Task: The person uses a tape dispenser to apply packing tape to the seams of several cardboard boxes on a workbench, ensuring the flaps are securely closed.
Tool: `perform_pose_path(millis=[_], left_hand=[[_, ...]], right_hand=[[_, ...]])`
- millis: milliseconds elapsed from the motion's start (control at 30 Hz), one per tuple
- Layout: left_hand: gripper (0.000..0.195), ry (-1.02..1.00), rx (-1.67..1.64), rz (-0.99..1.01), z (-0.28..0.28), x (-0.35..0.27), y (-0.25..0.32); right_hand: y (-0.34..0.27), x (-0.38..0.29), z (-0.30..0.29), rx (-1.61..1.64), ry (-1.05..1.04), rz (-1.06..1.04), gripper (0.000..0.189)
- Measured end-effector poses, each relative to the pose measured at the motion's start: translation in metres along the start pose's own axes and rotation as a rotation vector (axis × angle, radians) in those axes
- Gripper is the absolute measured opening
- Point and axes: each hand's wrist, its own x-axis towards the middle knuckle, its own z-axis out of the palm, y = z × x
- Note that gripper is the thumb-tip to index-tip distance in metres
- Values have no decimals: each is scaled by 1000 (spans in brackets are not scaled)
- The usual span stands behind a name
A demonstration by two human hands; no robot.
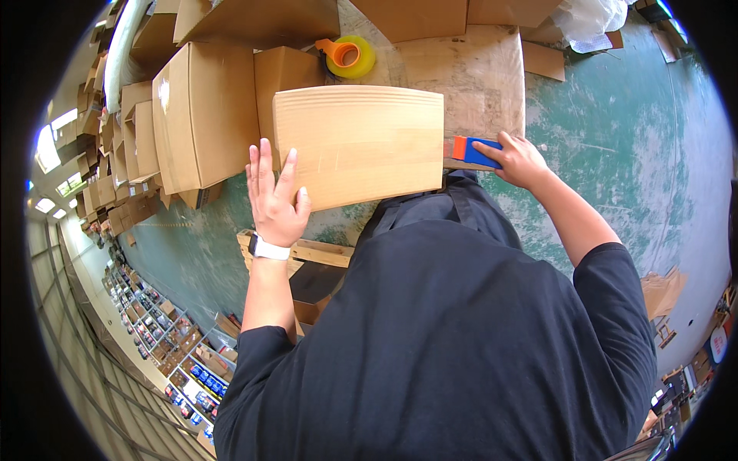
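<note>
A closed cardboard box (pixel 358 147) stands in front of me at the near edge of a worn worktable (pixel 484 69). My left hand (pixel 278 199), with a white-strapped watch on its wrist, rests against the box's left side, fingers spread and extended. To the right of the box, my right hand (pixel 518 159) grips a flat blue plastic hand tool (pixel 483 152) with an orange end. Its index finger lies along the tool, and the orange end points at the box. What kind of tool it is cannot be made out.
Behind the box lies a yellowish tape roll (pixel 362 60) with an orange holder (pixel 334 50). A taller carton (pixel 210 115) stands at the left, and more cartons (pixel 426 17) line the back. A wooden pallet (pixel 320 252) sits on the green floor (pixel 599 132) at my left.
</note>
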Motion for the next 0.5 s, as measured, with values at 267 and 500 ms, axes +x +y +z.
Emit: perform_pose_path(millis=[267,500], left_hand=[[85,-476,410,-84,27,31,103],[70,-556,57,531,170,69,171]], right_hand=[[-30,74,-23,75,-186,-1,57],[-21,111,27,457,-136,266,54]])
